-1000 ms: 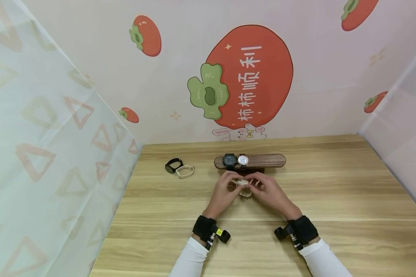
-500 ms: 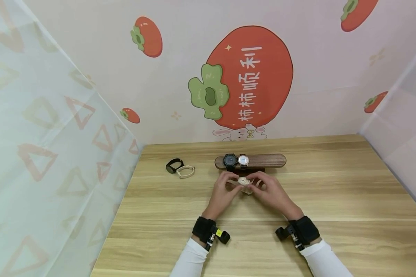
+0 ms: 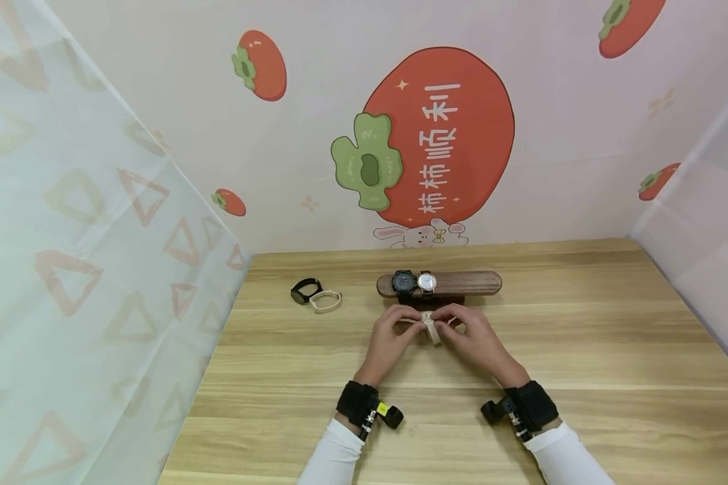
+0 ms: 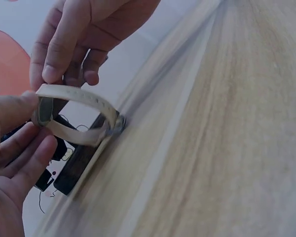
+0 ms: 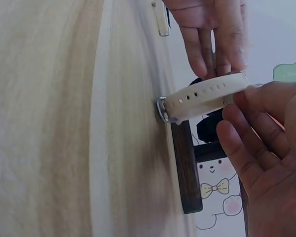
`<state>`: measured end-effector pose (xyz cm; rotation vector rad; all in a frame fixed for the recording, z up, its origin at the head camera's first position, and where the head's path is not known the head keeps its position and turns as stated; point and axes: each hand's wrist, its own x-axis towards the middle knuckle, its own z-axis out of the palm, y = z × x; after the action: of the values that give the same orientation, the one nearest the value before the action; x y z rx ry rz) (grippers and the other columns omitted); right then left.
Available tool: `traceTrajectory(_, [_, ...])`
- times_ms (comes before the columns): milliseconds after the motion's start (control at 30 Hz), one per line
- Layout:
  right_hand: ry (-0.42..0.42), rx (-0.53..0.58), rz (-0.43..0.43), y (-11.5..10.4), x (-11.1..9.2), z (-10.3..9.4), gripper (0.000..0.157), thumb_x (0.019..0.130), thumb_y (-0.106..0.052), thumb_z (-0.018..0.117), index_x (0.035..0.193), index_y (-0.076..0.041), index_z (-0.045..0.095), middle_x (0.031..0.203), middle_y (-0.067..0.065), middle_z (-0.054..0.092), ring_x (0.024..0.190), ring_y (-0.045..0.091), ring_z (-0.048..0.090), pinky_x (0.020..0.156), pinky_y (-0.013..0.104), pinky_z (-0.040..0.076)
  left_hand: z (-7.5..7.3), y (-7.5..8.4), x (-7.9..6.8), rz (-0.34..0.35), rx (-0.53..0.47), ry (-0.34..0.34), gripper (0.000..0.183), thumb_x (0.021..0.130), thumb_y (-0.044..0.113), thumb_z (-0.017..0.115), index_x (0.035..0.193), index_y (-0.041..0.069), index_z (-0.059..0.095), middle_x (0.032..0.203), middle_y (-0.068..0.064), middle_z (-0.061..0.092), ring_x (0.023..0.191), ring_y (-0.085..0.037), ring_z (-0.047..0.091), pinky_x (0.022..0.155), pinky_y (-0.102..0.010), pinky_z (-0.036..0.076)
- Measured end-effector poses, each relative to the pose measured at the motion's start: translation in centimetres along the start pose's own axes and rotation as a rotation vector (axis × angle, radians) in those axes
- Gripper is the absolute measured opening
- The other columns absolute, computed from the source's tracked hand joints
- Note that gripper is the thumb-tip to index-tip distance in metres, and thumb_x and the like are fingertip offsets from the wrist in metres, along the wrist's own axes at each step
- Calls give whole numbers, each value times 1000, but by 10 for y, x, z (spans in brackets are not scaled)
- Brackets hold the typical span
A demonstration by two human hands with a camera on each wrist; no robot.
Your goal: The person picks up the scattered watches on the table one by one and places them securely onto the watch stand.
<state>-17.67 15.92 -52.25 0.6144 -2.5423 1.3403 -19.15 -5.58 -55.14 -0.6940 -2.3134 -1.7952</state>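
A wristwatch with a cream strap (image 3: 433, 335) is held between both hands, in front of the display stand. Its strap (image 5: 202, 98) forms a buckled loop with a row of holes, and a metal buckle hangs at the lower end. My left hand (image 3: 390, 340) pinches one side of the watch head with thumb and fingers. On the other side, my right hand (image 3: 476, 340) pinches it likewise. The left wrist view catches the back of the case (image 4: 45, 109) between the fingertips. The dial is hidden there.
Just beyond the hands stands a dark wooden watch stand (image 3: 467, 282), bearing a black watch (image 3: 403, 281) and a white-dialled watch (image 3: 427, 282) on its left half. Left of it on the table (image 3: 267, 377) lie a black watch (image 3: 303, 291) and a cream-strapped one (image 3: 326, 301), touching or nearly so.
The cream-strapped watch has turned and tilted between the fingers, so its strap now shows toward the person. Both hands stay in almost the same place.
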Motion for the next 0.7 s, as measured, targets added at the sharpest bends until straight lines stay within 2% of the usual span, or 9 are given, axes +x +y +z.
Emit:
traceTrajectory(133, [-1, 3, -12, 0, 1, 1, 17, 99, -4, 75, 114, -11, 76, 105, 2, 77, 95, 20, 73, 84, 44, 64, 0, 1, 0, 22, -21, 4, 21, 97, 14, 80, 117, 11, 76, 123, -7, 65, 113, -21, 69, 98, -30, 62])
traceTrajectory(333, [-1, 10, -1, 1, 2, 1, 19, 97, -3, 77, 113, -12, 74, 102, 0, 76, 92, 15, 71, 82, 39, 63, 1, 0, 1, 39, -69, -1, 22, 95, 5, 79, 116, 6, 74, 124, -13, 62, 114, -28, 70, 99, -32, 62])
traceTrajectory(533, [1, 5, 19, 3, 2, 2, 30, 94, -5, 81, 123, -8, 72, 105, 3, 72, 92, 16, 69, 79, 31, 62, 2, 0, 0, 45, -105, -14, 22, 94, 2, 79, 115, 4, 74, 126, -15, 60, 116, -32, 68, 103, -33, 61])
traceTrajectory(700, [-24, 0, 5, 5, 1, 2, 36, 95, -6, 80, 130, -8, 72, 114, 6, 71, 93, 18, 71, 79, 30, 63, 2, 2, -1, 52, -104, -14, 21, 95, 3, 79, 115, 5, 74, 127, -14, 60, 119, -31, 66, 104, -33, 60])
